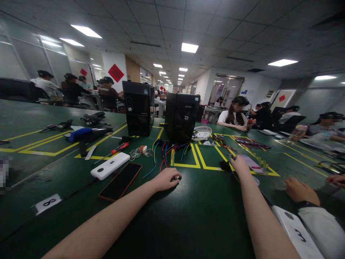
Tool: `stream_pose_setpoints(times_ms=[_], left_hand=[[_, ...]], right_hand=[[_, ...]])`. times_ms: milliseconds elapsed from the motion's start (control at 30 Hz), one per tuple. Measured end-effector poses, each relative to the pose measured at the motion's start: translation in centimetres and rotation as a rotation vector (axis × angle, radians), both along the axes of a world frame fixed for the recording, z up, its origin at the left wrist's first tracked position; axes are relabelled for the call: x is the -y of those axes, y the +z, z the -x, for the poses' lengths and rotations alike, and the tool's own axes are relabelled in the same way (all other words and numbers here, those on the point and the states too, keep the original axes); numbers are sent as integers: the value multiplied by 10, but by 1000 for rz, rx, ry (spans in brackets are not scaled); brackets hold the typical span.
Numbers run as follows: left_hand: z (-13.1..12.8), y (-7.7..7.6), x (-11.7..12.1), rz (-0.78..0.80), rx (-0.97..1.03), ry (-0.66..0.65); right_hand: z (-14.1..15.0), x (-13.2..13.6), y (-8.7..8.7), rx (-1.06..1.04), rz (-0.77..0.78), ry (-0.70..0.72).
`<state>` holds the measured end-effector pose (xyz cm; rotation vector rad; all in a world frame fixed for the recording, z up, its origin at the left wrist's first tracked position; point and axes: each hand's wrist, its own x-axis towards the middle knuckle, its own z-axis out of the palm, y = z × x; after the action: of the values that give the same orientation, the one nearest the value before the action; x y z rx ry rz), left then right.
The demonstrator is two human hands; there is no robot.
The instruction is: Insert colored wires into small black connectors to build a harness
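My left hand [167,178] rests on the green table with its fingers curled closed. What it holds, if anything, is too small to tell. Just beyond it lie loose red, blue and yellow wires [164,158], in front of a black computer case [182,117]. My right hand [240,165] reaches further forward, its fingers pinched together near a dark bit I cannot name. A small black object [225,166] lies beside those fingertips, and a flat pale phone-like thing [251,163] is to their right.
A dark phone [121,181], a white power bank [110,166] and a red-handled screwdriver [120,148] lie at left. Behind stand another black case [137,109] and a white basket [202,132]. A co-worker's hand [303,192] is at right, by another white power bank [295,230].
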<state>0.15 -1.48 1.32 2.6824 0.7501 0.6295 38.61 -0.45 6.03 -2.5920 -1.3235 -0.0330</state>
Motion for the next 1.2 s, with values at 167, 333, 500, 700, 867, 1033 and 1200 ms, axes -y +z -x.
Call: stream_pose_setpoints(times_ms=[167,333,500,700,867,1033,1200], left_hand=[[0,1,0,7,-2,8],[0,0,0,15,-1,11],[0,0,0,12,-3,7],[-1,1,0,9,-2,6],[-1,0,0,7,1,14],[0,0,0,10,4,3],[0,0,0,7,8,3]], right_hand=[[-3,2,2,-14,31,118],[-3,2,4,-57,47,174],[-1,2,0,-85,62,225],[1,2,-3,-82,95,243],[2,-1,-7,-59,118,230],[7,-8,-14,-59,156,207],[13,-12,-16,-116,197,173]])
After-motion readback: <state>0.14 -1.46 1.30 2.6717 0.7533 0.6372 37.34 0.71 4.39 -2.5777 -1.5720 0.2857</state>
